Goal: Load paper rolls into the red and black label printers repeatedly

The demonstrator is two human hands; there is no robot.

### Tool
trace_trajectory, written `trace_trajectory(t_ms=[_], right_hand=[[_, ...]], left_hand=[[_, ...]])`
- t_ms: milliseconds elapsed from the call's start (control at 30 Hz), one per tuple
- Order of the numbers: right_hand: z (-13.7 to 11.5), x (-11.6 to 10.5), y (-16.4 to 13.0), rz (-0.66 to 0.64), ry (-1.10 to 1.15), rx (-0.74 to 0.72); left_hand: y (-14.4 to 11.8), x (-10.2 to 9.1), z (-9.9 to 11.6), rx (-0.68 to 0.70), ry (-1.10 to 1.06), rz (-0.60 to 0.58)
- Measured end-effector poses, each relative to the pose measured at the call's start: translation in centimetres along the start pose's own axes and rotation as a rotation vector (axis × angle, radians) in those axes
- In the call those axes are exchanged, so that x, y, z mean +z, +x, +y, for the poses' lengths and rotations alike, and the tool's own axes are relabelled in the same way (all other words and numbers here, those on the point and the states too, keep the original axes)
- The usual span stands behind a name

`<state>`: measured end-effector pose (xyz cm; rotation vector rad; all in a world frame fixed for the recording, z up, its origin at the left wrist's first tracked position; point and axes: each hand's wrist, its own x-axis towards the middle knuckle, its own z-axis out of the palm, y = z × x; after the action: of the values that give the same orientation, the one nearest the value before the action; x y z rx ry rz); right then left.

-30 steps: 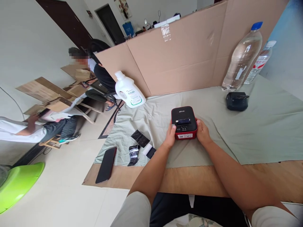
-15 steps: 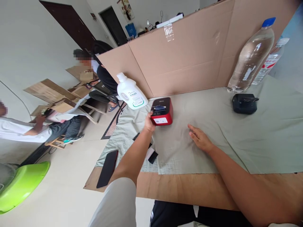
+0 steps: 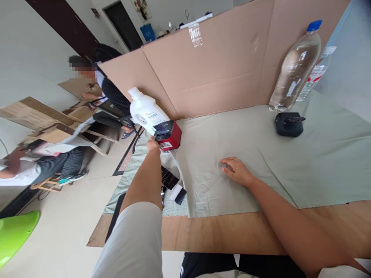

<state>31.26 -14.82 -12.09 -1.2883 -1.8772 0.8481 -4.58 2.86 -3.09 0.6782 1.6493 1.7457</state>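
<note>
My left hand (image 3: 153,144) is closed on the left side of a red and black box-shaped device (image 3: 173,136), which has a white label low on its front. The device is at the left of the cloth, in front of a white jug-shaped bottle (image 3: 146,112). My right hand (image 3: 236,170) rests on or just above the grey-green cloth (image 3: 214,189), fingers apart and holding nothing. Below the device lie several small black and white pieces (image 3: 171,179), partly behind my left forearm. A black phone (image 3: 114,220) is mostly covered by my left sleeve.
A cardboard panel (image 3: 214,69) stands along the table's back. To the right are a large water bottle (image 3: 295,69), a smaller bottle (image 3: 314,75) and a small black device (image 3: 290,124). Two people sit at the left among cardboard; a green basin (image 3: 19,235) is on the floor.
My left hand has carried the red and black device leftward to the white bottle. My right hand stays over the cloth, its fingers slightly more curled. The view has shifted right.
</note>
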Motion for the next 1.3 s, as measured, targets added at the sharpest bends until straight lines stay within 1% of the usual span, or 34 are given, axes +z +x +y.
trace_trajectory(t_ms=[67, 100, 133, 167, 200, 233, 267, 300, 367, 400, 433, 500, 567, 633, 700, 767, 833, 867, 933, 1000, 1067, 1167, 1233, 1267, 1300], right_hand=[[0.0, 0.1, 0.1, -0.006, -0.03, -0.009], [0.0, 0.1, 0.2, -0.01, -0.052, -0.01], [-0.1, 0.0, 0.2, -0.015, -0.075, -0.01], [-0.3, -0.1, 0.3, -0.021, -0.097, -0.005], [-0.4, -0.2, 0.3, -0.027, -0.114, 0.003], [-0.6, -0.3, 0.3, -0.033, -0.126, 0.012], [-0.7, -0.4, 0.3, -0.039, -0.136, 0.019], [-0.8, -0.4, 0.2, -0.042, -0.145, 0.021], [-1.1, -0.3, 0.0, -0.038, -0.162, 0.008], [-1.2, -0.2, -0.1, -0.033, -0.172, -0.001], [-1.3, -0.1, -0.1, -0.026, -0.181, -0.002], [-1.2, 0.0, 0.2, -0.013, -0.211, 0.012], [-0.9, -0.9, 1.4, -0.003, -0.302, 0.027], [-0.2, -3.3, 3.3, 0.028, -0.467, 0.048], [0.7, -7.2, 5.4, 0.1, -0.659, 0.145], [1.7, -12.1, 7.2, 0.172, -0.831, 0.343], [2.5, -16.8, 8.1, 0.238, -0.891, 0.467], [3.0, -18.7, 8.2, 0.273, -0.911, 0.534], [3.8, -21.4, 7.7, 0.317, -0.923, 0.691], [4.8, -22.5, 6.5, 0.32, -0.873, 0.871], [5.7, -22.4, 5.3, 0.328, -0.818, 0.943], [5.9, -21.3, 4.1, 0.383, -0.774, 0.911], [5.0, -20.0, 3.6, 0.411, -0.694, 0.867], [4.2, -19.1, 3.5, 0.411, -0.637, 0.823], [3.3, -18.0, 3.3, 0.401, -0.577, 0.76]], left_hand=[[-1.5, 0.3, 0.1, 0.062, 0.106, 0.133], [-2.6, 0.6, -0.2, 0.118, 0.191, 0.209], [-4.1, 1.0, -0.7, 0.19, 0.278, 0.259], [-5.8, 1.4, -1.5, 0.274, 0.355, 0.271], [-7.9, 1.8, -2.5, 0.353, 0.399, 0.23], [-10.3, 2.1, -3.8, 0.421, 0.419, 0.151], [-12.8, 2.4, -5.2, 0.445, 0.366, 0.019], [-15.5, 2.6, -6.7, 0.41, 0.282, -0.127], [-20.4, 2.7, -9.4, 0.345, 0.232, -0.259], [-22.5, 2.7, -10.4, 0.282, 0.176, -0.345], [-24.1, 2.7, -11.2, 0.264, 0.139, -0.378], [-26.1, 2.5, -12.0, 0.275, 0.087, -0.439], [-26.6, 2.3, -11.8, 0.317, 0.086, -0.489], [-26.4, 2.2, -11.3, 0.33, 0.117, -0.545], [-26.2, 2.2, -10.8, 0.33, 0.163, -0.595], [-26.2, 2.2, -10.5, 0.323, 0.207, -0.633], [-26.3, 2.3, -10.5, 0.311, 0.241, -0.661], [-26.4, 2.3, -10.6, 0.306, 0.253, -0.669], [-26.4, 2.4, -10.8, 0.302, 0.264, -0.681], [-26.3, 2.5, -10.9, 0.304, 0.272, -0.691], [-26.2, 2.5, -11.0, 0.31, 0.285, -0.705], [-26.3, 2.5, -10.7, 0.343, 0.287, -0.721], [-26.5, 2.4, -10.4, 0.367, 0.236, -0.748], [-26.6, 2.3, -10.2, 0.36, 0.194, -0.773], [-26.8, 2.3, -10.0, 0.325, 0.143, -0.811]])
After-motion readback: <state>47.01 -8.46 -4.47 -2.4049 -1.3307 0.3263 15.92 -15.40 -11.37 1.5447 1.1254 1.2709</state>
